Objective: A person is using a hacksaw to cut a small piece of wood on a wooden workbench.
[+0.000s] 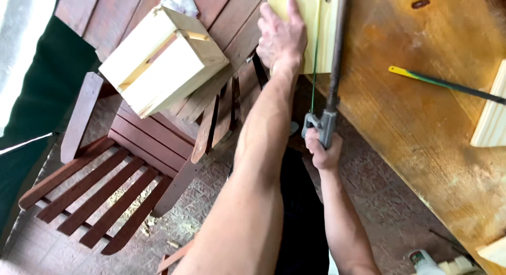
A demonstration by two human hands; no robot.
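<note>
Left hand (pixel 282 35) lies flat, fingers together, on the pale board (pixel 295 11) at the counter (pixel 421 127) edge; right hand (pixel 322 151) is clamped on the grey metal saw (pixel 329 90) handle below it.

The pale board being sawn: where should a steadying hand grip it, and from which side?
Hold the pale board flat on its broad face near the overhanging end, coming from the side away from the saw blade. The left hand already presses there, palm down. The right hand holds the saw handle, so that side stays free for the stroke.
</note>
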